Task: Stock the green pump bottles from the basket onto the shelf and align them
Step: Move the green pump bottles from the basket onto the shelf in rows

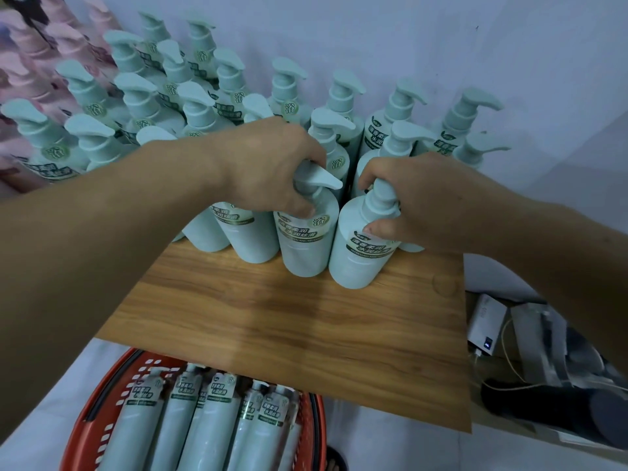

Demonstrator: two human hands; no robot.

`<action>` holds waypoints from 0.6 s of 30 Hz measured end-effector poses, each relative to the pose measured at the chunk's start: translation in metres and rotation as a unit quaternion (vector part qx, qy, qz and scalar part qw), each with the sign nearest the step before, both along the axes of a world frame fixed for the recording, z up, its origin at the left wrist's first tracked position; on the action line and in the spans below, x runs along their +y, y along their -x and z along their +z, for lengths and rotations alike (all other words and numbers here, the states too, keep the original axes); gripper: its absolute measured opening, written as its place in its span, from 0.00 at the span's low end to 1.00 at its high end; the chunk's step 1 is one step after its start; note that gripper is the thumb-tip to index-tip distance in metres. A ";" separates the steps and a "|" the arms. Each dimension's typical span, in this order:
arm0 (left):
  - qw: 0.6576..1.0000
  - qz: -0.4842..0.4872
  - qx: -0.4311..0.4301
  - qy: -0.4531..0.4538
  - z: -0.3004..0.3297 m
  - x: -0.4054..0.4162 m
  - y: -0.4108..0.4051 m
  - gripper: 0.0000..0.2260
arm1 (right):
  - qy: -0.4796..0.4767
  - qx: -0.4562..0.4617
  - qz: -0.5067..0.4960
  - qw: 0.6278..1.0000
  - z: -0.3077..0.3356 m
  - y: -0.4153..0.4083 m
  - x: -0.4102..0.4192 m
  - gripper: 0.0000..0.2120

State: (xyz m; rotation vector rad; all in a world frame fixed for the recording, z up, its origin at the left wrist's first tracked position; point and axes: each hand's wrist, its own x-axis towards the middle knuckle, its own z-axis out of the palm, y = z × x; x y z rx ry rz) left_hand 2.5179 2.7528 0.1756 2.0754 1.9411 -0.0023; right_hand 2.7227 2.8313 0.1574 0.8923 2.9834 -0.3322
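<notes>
Light's pretty dim and flat, with a cool bluish cast on the wall [441, 39]. Soft shadows from both forearms fall on the wooden shelf [306, 317], below the fingers of the left hand [268, 171] and right hand [418, 202]. No real glare. Wide-angle warp bends the forearms at the edges and leans the green pump bottles [142, 103] outward. The pink bottles [30, 62], far left of the fingers, are smeared and blurry.

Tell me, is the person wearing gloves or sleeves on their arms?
No gloves. The left hand and right hand are bare, with no rings or watch showing. Both forearms are bare too; no sleeve shows anywhere in the picture.
</notes>
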 end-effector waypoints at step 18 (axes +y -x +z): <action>1.000 0.003 -0.009 0.012 -0.004 0.008 0.005 0.18 | -0.010 -0.018 -0.060 0.998 -0.003 0.007 -0.007 0.17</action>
